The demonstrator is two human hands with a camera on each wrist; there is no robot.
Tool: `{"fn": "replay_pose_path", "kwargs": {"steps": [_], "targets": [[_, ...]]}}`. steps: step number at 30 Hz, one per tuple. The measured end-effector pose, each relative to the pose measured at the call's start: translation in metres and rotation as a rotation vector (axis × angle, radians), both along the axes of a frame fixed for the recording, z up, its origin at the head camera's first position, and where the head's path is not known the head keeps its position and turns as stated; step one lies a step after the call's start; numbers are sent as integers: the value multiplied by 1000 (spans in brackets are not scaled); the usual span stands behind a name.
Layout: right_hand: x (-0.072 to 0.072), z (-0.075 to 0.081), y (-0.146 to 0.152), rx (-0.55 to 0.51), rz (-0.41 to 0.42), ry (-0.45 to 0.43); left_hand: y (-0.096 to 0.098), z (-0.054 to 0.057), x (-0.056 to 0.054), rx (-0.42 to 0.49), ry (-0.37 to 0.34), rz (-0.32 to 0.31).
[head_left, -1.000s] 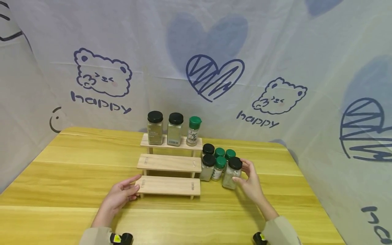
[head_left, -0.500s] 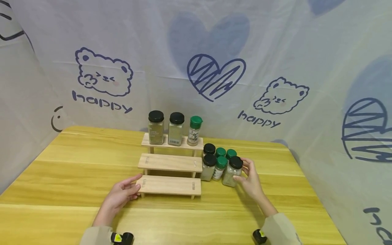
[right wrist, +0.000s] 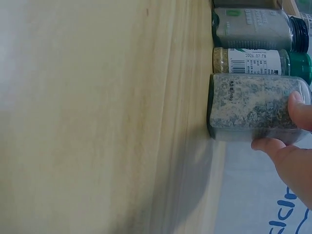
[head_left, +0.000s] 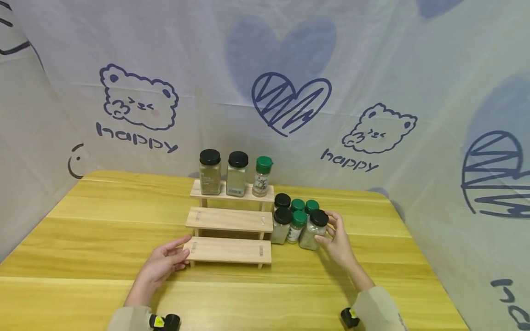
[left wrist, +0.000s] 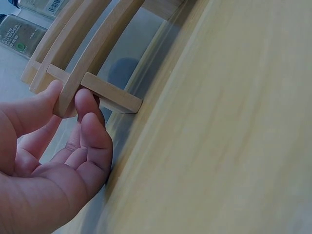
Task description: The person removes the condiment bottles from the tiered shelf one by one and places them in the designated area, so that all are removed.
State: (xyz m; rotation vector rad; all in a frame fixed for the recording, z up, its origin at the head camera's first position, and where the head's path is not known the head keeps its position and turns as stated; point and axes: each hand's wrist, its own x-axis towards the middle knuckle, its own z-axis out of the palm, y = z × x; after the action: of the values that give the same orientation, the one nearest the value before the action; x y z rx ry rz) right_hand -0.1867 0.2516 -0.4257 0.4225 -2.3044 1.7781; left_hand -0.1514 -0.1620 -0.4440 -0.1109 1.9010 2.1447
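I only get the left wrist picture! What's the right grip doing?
Observer: The right grip holds a black-lidded jar.
Operator: Cool! What's next to that one?
Observer: A small green-lidded bottle, with a barcode label facing the right wrist camera.
Operator: I can see bits of two jars up high. Anything beside them?
Observer: Yes, a green-topped shaker stands to their right on the top shelf in the head view.

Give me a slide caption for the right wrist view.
Right grip on a jar, beside a green-capped shaker and a second jar.
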Motion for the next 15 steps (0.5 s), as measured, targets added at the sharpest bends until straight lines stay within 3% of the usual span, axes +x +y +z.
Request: {"fn": "replay_pose_path", "kwargs": {"steps": [8,15], "targets": [[3,-5,-1,9,-12,21,0,-1,1,15,3,4],[14,3,-7,-28,-110,-83,-1,-3,0,28,14,4]]}}
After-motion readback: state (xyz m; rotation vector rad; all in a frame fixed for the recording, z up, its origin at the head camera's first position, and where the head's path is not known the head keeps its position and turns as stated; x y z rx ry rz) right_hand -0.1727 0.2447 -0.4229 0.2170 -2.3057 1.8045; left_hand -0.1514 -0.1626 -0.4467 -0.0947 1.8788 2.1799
